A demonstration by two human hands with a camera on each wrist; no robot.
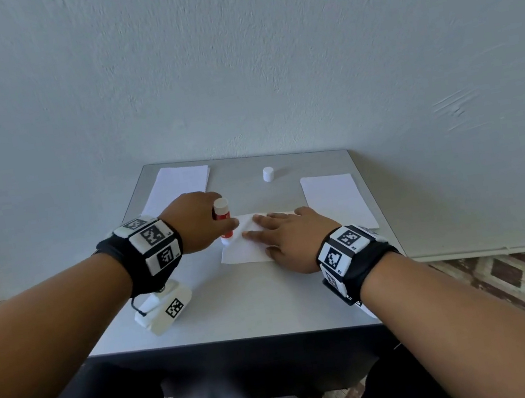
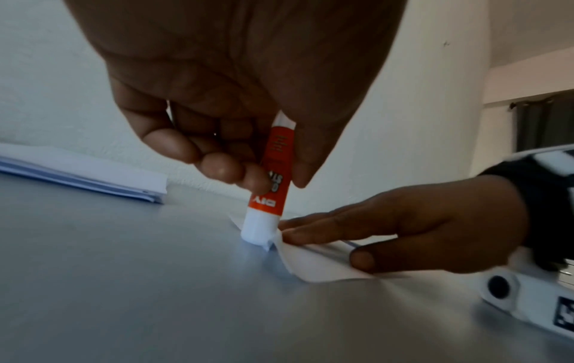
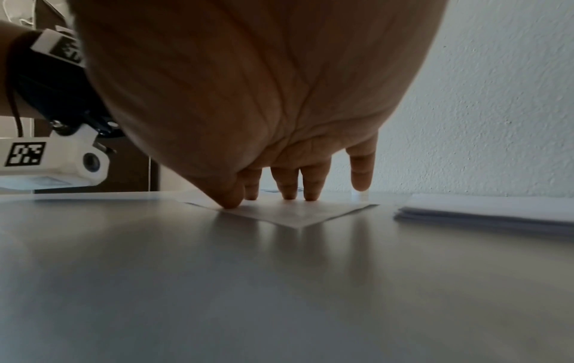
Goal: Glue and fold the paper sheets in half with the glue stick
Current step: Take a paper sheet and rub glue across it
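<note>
A white paper sheet (image 1: 245, 248) lies in the middle of the grey table (image 1: 237, 307). My left hand (image 1: 199, 223) grips a red and white glue stick (image 1: 223, 221) upright, its tip down at the sheet's left edge. In the left wrist view the glue stick (image 2: 273, 181) is pinched between thumb and fingers, and its tip meets the curled edge of the paper sheet (image 2: 313, 265). My right hand (image 1: 291, 235) lies flat on the sheet with straight fingers. From the right wrist, the fingertips (image 3: 290, 194) press on the paper sheet (image 3: 298, 213).
A stack of paper sheets (image 1: 178, 183) lies at the back left, another stack (image 1: 334, 200) at the right. The white glue cap (image 1: 268, 174) stands near the back edge. A white wall rises behind the table; patterned floor shows around it.
</note>
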